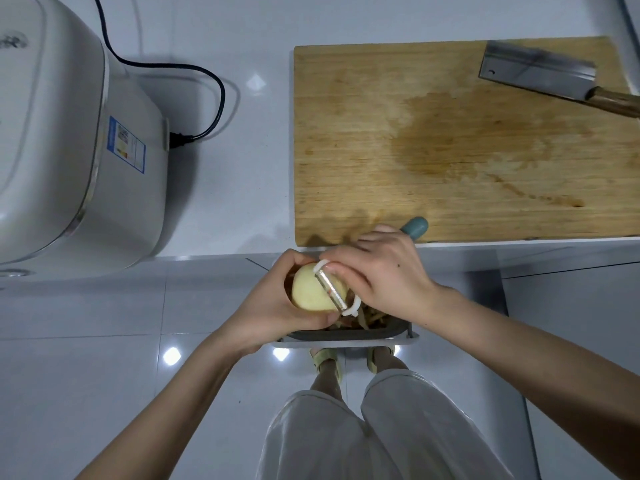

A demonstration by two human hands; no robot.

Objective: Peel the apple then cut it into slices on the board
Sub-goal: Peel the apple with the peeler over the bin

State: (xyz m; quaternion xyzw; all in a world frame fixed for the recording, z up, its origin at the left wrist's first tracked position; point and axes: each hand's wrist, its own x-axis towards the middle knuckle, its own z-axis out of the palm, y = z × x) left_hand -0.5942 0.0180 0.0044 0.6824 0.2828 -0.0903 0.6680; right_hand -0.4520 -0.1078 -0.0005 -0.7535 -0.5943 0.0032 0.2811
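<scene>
Just off the near edge of the counter (225, 188), above a grey bin (346, 340), found the apple (311, 294), pale and peeled over all of its visible face. Noted the left hand (273, 306) curled round it from below and behind, fingers over the far side, thumb under the near side. Noted the right hand (384, 275) closed round a peeler (334, 289), white head and steel blade laid across the apple's right side, teal handle end (415, 227) poking out past the knuckles. Cannot judge the apple's underside or far side (covered by the left palm and fingers). Saw peelings (367, 318) in the bin, mostly hidden beneath both hands. Recorded the wooden cutting board (450, 140) on the counter beyond the hands, with a damp stain near its middle and a cleaver (538, 72) lying flat at its far right corner, wooden handle running out of frame. Logged a white rice cooker (69, 150) at far left, well apart from the board, with a black cord (211, 98) plugged into its side. Below the bin, light trousers (346, 438) and sandalled feet (327, 362) on a tiled floor.
</scene>
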